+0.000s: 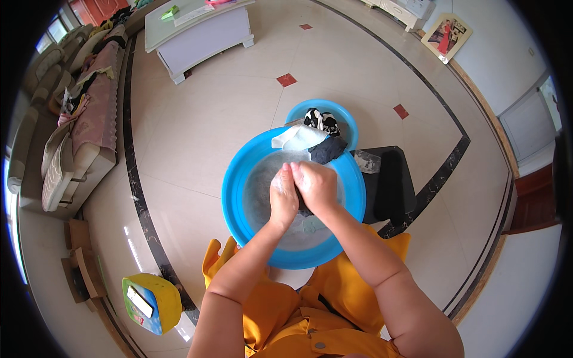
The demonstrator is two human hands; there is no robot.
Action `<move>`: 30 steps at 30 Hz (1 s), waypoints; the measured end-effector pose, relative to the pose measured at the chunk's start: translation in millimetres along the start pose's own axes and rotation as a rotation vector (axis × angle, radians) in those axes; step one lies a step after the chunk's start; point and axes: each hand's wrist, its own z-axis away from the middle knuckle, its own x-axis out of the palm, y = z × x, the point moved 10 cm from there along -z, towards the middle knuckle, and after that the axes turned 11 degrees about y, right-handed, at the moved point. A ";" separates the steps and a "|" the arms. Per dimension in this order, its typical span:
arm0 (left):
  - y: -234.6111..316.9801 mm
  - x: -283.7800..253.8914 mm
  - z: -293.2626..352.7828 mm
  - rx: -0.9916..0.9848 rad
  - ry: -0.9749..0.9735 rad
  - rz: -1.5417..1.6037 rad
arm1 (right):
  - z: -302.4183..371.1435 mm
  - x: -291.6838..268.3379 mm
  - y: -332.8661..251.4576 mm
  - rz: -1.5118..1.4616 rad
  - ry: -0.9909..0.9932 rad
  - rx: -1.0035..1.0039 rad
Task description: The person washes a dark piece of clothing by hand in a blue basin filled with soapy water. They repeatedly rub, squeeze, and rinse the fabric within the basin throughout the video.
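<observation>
Over a large blue basin of cloudy, sudsy water, my left hand and my right hand are pressed together, both closed, with suds on the skin. A dark cloth shows between them and below; most of it is hidden by my fingers and wrists. On the basin's far rim lie a white cloth and a dark grey cloth. Behind, a smaller blue basin holds a black-and-white patterned cloth.
A black tray-like item with a clear plastic piece sits right of the basin. A yellow stool bearing a phone stands at lower left. Further off are a clothes-strewn sofa, a white table and a framed picture.
</observation>
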 end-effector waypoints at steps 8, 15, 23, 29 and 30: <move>-9.9 7.7 2.1 -0.319 -0.004 0.222 | -2.1 10.1 43.2 -0.343 -0.134 0.445; -12.9 9.9 -1.3 -0.331 -0.149 0.084 | 4.1 18.0 56.0 -0.483 -0.190 0.598; -9.9 -35.0 -24.0 -0.311 0.304 0.445 | 8.7 29.3 41.9 -0.410 -0.351 0.474; -26.6 -40.0 -17.0 -0.376 0.344 0.369 | -1.4 14.9 33.5 -0.393 -0.087 0.381; -27.9 -38.6 -16.5 -0.374 0.312 0.338 | -3.4 12.6 24.9 -0.335 -0.090 0.315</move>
